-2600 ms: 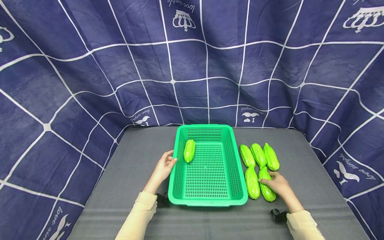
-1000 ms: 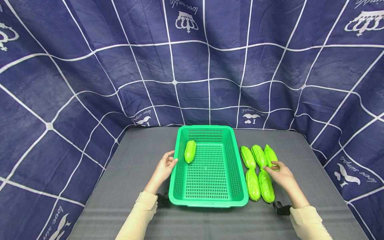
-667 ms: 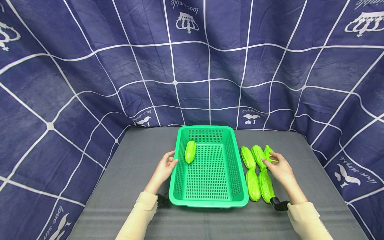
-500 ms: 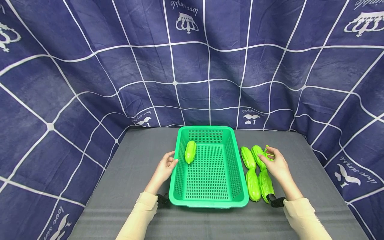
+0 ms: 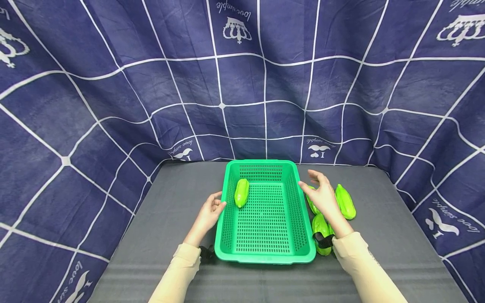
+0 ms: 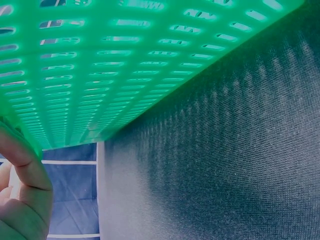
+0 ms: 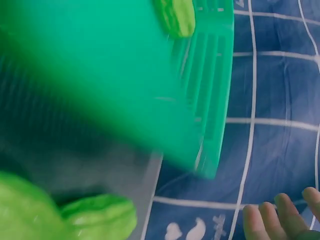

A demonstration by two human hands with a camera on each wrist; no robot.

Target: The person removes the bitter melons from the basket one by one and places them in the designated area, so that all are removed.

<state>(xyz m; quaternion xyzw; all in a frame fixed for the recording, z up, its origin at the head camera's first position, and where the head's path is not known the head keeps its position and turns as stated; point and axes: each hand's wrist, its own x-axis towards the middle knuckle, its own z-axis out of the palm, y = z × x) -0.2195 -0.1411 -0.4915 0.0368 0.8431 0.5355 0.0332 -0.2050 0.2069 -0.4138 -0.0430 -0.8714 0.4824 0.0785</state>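
Observation:
A light green bitter melon (image 5: 241,193) lies in the green plastic basket (image 5: 265,257), near its left wall. My left hand (image 5: 209,212) holds the basket's left rim; the left wrist view has a bent finger (image 6: 25,162) right at the perforated wall. On the other side, my right hand (image 5: 322,193) hovers above the melons by the right rim, fingers spread and nothing in it. Under and around it, one melon (image 5: 321,227) lies in front and another (image 5: 312,202) behind, both partly covered by the hand and wrist strap. One melon (image 5: 345,202) lies apart at the right.
A grey cloth (image 5: 170,235) covers the table. Behind it and at both sides hangs a dark blue curtain (image 5: 242,118) with white lines. The basket's right wall (image 5: 303,219) stands between the loose melons and the basket floor.
My right hand has gone from the front right melon, over the far right one, then leftward to the basket's right rim, staying empty. My left hand has kept its place.

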